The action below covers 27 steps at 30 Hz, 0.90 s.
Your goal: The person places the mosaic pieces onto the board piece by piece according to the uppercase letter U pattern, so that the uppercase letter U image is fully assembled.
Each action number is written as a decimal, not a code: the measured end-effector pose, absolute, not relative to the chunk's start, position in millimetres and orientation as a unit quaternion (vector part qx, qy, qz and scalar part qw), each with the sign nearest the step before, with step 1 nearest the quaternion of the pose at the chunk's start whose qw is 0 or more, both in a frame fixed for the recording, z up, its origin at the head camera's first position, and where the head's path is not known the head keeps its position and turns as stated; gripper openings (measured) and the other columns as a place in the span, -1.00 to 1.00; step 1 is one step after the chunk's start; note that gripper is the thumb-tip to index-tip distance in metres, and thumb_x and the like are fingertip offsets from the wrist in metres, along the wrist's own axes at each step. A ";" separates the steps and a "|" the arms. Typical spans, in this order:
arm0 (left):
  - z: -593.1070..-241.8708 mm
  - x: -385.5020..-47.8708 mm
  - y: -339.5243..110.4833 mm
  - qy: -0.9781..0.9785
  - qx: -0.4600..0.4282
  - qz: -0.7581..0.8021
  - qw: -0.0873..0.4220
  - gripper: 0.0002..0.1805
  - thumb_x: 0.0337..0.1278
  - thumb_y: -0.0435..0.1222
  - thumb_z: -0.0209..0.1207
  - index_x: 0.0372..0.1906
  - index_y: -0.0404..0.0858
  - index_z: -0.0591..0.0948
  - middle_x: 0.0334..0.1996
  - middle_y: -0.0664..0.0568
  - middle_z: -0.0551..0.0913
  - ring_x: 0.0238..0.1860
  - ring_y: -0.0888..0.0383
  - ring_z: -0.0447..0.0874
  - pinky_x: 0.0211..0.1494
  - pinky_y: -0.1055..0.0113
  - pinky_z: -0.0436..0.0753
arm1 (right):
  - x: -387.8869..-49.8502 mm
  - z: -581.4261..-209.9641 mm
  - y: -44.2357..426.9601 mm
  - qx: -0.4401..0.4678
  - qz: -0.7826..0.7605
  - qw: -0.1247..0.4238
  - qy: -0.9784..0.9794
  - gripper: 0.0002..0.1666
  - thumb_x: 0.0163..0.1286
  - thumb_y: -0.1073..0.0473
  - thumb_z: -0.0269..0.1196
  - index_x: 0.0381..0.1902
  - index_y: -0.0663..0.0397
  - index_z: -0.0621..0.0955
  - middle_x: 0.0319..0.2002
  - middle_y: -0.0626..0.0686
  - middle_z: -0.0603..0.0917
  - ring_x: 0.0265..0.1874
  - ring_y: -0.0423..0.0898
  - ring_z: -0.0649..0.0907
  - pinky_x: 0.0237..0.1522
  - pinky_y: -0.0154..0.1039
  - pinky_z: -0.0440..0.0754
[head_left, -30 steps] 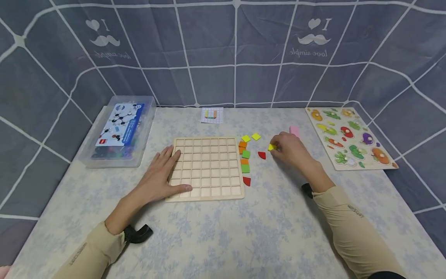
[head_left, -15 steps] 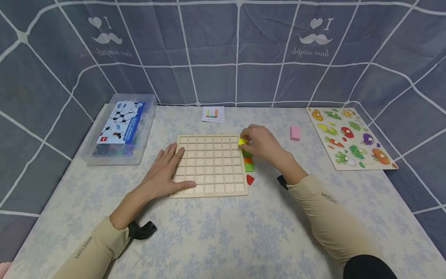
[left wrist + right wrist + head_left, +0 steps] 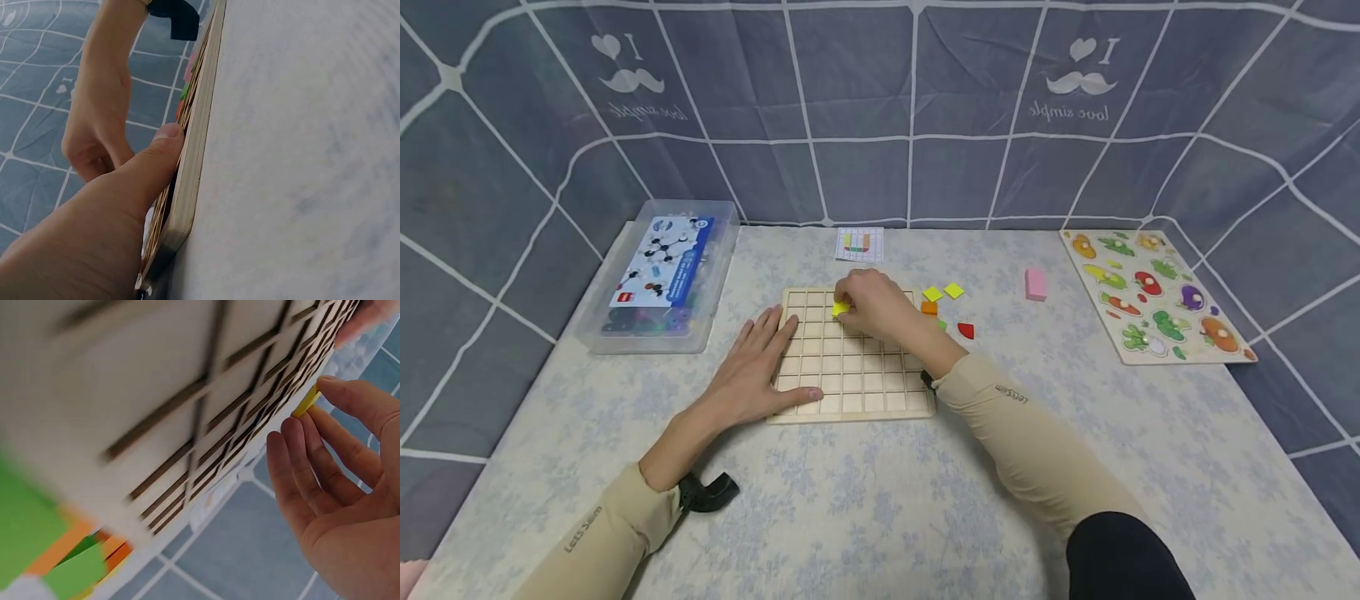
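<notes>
Yellow tile [image 3: 841,309] is pinched by the right hand [image 3: 878,303] over the far part of the wooden grid board [image 3: 852,403], whose left side is touched by the left hand [image 3: 751,367], fingers outstretched. The table [image 3: 850,517] is patterned in white and pale blue and enclosed by a blue-grey curtain [image 3: 859,79] with white lines. Far left, a plastic box [image 3: 655,271] is seen.

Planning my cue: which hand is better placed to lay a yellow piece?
Probably the right hand: it pinches a yellow piece over the board; the left hand rests on the board's left side.
</notes>
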<state>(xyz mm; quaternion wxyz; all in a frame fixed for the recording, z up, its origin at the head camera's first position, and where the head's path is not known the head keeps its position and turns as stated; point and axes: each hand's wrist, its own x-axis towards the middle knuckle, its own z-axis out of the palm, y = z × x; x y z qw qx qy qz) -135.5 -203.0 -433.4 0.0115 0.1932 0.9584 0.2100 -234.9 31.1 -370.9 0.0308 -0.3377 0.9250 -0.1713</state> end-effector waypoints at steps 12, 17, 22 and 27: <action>-435.4 -133.0 -207.8 0.957 0.201 0.210 -0.011 0.28 0.13 0.33 0.35 0.71 -0.30 0.04 0.70 -0.34 -0.12 0.73 -0.26 -0.22 0.73 -0.23 -0.20 | -239.6 -381.1 -12.2 -0.349 -0.174 0.036 0.920 -0.74 0.42 0.20 0.45 0.02 0.16 0.78 -0.08 0.07 0.77 -0.13 -0.07 0.69 -0.02 -0.24 0.68; -433.7 -134.2 -206.7 0.958 0.199 0.208 0.000 0.29 0.15 0.33 0.34 0.72 -0.27 0.01 0.71 -0.31 -0.15 0.73 -0.23 -0.25 0.73 -0.22 -0.22 | -239.2 -382.9 -14.9 -0.346 -0.168 0.026 0.923 -0.71 0.41 0.21 0.46 0.06 0.13 0.80 -0.08 0.07 0.77 -0.09 -0.07 0.71 0.00 -0.24 0.70; -434.1 -135.8 -204.9 0.958 0.201 0.203 0.003 0.29 0.16 0.34 0.33 0.72 -0.28 0.00 0.71 -0.31 -0.15 0.73 -0.24 -0.24 0.73 -0.23 -0.22 | -240.0 -384.1 -12.8 -0.339 -0.169 0.027 0.925 -0.71 0.42 0.19 0.46 0.06 0.11 0.80 -0.07 0.06 0.78 -0.07 -0.07 0.71 0.02 -0.24 0.69; -434.4 -135.8 -204.0 0.957 0.205 0.204 0.000 0.28 0.16 0.33 0.33 0.72 -0.28 0.01 0.71 -0.32 -0.14 0.73 -0.25 -0.24 0.72 -0.24 -0.21 | -239.7 -384.3 -10.3 -0.337 -0.176 0.030 0.924 -0.70 0.42 0.18 0.46 0.06 0.13 0.80 -0.03 0.08 0.79 -0.02 -0.06 0.74 0.05 -0.24 0.71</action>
